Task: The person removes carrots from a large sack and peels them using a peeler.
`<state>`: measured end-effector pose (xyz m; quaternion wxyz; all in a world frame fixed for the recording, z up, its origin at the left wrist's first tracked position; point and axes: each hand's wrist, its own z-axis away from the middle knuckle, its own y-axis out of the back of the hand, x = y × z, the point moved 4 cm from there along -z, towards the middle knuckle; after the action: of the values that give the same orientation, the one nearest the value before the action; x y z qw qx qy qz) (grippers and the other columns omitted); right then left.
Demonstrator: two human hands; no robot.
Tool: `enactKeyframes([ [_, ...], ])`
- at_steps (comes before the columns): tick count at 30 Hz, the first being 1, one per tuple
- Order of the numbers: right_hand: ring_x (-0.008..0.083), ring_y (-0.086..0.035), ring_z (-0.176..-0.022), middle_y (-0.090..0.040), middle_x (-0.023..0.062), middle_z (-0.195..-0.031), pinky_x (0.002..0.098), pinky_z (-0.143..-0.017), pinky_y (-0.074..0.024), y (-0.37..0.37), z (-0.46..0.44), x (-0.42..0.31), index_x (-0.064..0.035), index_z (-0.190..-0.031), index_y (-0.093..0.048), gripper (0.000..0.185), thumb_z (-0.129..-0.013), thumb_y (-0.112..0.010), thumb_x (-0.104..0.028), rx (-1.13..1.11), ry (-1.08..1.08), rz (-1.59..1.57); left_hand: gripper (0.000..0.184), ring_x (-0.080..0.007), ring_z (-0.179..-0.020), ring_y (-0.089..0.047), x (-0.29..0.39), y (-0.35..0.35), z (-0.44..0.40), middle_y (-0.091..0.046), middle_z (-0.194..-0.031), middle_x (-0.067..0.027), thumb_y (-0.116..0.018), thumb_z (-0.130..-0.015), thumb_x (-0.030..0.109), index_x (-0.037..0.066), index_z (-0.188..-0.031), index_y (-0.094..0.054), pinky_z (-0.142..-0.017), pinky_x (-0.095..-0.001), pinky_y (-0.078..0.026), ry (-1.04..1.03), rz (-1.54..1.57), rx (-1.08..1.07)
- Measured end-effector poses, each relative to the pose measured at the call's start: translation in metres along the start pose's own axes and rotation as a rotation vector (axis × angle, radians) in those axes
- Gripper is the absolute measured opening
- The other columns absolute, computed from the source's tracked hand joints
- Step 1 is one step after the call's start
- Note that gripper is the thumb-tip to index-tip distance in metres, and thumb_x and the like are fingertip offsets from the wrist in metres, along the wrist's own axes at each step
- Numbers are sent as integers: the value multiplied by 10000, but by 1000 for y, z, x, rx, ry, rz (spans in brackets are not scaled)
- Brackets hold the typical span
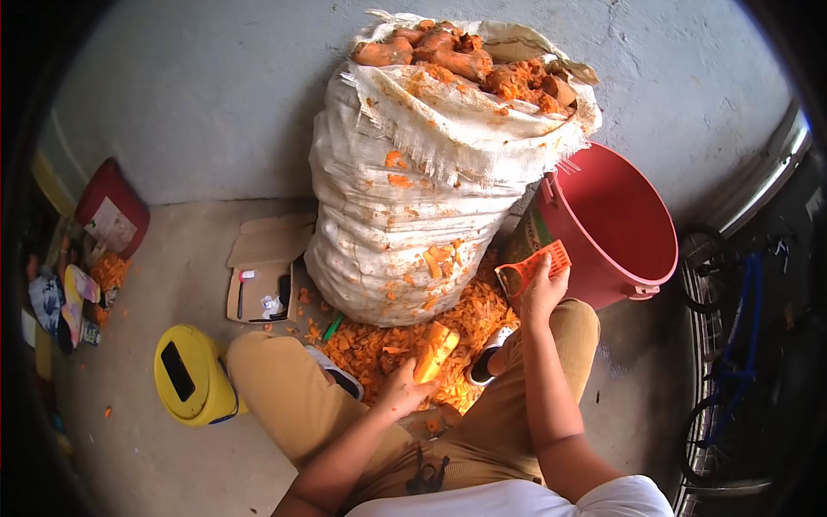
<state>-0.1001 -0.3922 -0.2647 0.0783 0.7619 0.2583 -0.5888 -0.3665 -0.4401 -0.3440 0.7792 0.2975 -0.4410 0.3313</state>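
Observation:
My left hand (407, 392) is closed around a thick, peeled orange root vegetable (437, 351), held low between my knees. Near my right knee, my right hand (544, 291) grips an orange plastic peeler (558, 256) with a slotted end, apart from the vegetable. A layer of orange peelings (345, 343) covers the floor between my feet. Straight ahead stands a tall white woven sack (405, 233), its top open and filled with orange-brown roots (457, 56). Bits of peel cling to its side.
A big red tub (612, 215) stands right of the sack. Left of it lies an open cardboard box (250, 293) with small items. A yellow bucket (205, 392) with a black phone (178, 372) on its lid is beside my knee. A blue bicycle (741, 336) is at far right.

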Motion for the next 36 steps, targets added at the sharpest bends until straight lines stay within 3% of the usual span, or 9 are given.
enactKeyframes([
  [6, 114, -538, -752, -579, 70, -838, 262, -665, -444, -34, 92, -9, 3, -987, -496, 215, -812, -547, -110, -590, -232, 50, 282, -59, -450, -422, -1, -4, -5, -484, -617, -9, -612, -759, 177, 29, -938, -452, -379, -222, -345, 37, 262, -77],
  [9, 156, -573, -684, -590, 109, -758, 294, -629, -457, -43, 115, -25, 15, -933, -508, 179, -810, -542, -111, -743, 178, 385, 265, -60, -449, -422, 16, -3, 0, -478, -604, 3, -606, -767, 160, 31, -942, -455, -387, -218, -348, -25, 381, -95],
  [14, 172, -577, -626, -587, 129, -744, 286, -572, -460, -36, 73, 4, 29, -925, -503, 172, -806, -536, -91, -453, 88, 327, 272, -60, -463, -419, 19, -5, 1, -483, -619, -3, -597, -776, 142, 22, -977, -459, -400, -208, -343, 57, 366, -147],
  [17, 142, -554, -602, -571, 99, -709, 263, -557, -451, -22, 41, 2, 15, -891, -492, 169, -824, -530, -135, -147, 360, 486, 267, -57, -466, -413, 20, -8, 4, -481, -626, -2, -594, -777, 135, 18, -976, -460, -400, -205, -339, 72, 405, -167],
  [19, 84, -505, -565, -553, 30, -704, 221, -491, -426, -8, 13, 15, -20, -868, -499, 139, -845, -510, -157, -1, -93, 58, 264, -53, -469, -408, 20, -5, 11, -478, -632, 1, -592, -779, 130, 18, -977, -458, -400, -202, -337, 79, 446, -185],
  [25, 77, -518, -641, -558, 41, -783, 197, -546, -432, -24, 69, -4, -22, -962, -492, 167, -843, -516, -136, -451, -120, 9, 207, -45, -474, -399, 23, -1, 5, -468, -667, 7, -574, -793, 117, 30, -935, -450, -417, -186, -337, 65, 527, -163],
  [28, 167, -575, -696, -597, 128, -783, 279, -627, -457, -34, 103, -2, 11, -942, -504, 204, -811, -551, -138, -686, -5, 276, 201, -46, -478, -399, 24, 0, 8, -468, -683, 4, -572, -796, 121, 32, -926, -448, -424, -186, -340, 68, 542, -172],
  [31, 188, -578, -678, -589, 146, -771, 294, -616, -459, -36, 107, -2, 25, -934, -498, 215, -810, -551, -142, -664, 31, 334, 226, -48, -480, -399, 23, -3, 9, -465, -663, 9, -579, -795, 139, 29, -941, -447, -425, -188, -339, 72, 522, -172],
  [36, 208, -565, -652, -577, 118, -739, 316, -594, -453, -15, 36, -8, 19, -843, -478, 152, -820, -521, -125, -98, 318, 406, 293, -42, -455, -388, 22, -8, 13, -431, -613, 25, -597, -782, 144, 48, -998, -423, -383, -193, -325, 106, 340, -252],
])
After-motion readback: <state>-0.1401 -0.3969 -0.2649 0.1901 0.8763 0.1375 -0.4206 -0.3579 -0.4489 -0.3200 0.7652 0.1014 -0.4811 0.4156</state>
